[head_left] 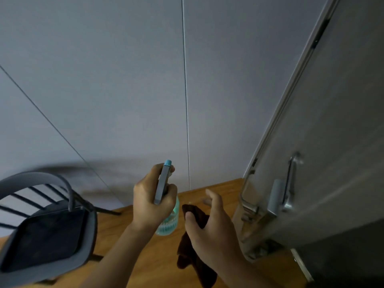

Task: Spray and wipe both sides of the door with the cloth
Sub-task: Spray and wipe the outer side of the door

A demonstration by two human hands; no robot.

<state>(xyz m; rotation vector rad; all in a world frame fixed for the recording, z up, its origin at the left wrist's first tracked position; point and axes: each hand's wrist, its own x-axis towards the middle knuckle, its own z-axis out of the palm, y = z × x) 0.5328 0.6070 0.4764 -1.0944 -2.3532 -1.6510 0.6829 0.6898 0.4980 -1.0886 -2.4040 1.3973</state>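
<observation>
Two hands show in the head view: left hand (152, 201) grips the spray bottle (166, 206) upright, long axis near vertical w/ the blue nozzle tip (168, 162) up top pointing away at the grey wall (124, 80), teal body below the fist; right hand (209, 227) pinches the dark brown cloth (192, 256) under the thumb, other fingers spread loose, cloth hanging down over the wood floor (207, 190). Door (332, 142) stands open at right, just beside the right hand, its lever handle (291, 179) & latch edge facing the camera; grey chair (47, 225) sits at left, apart from both hands.
</observation>
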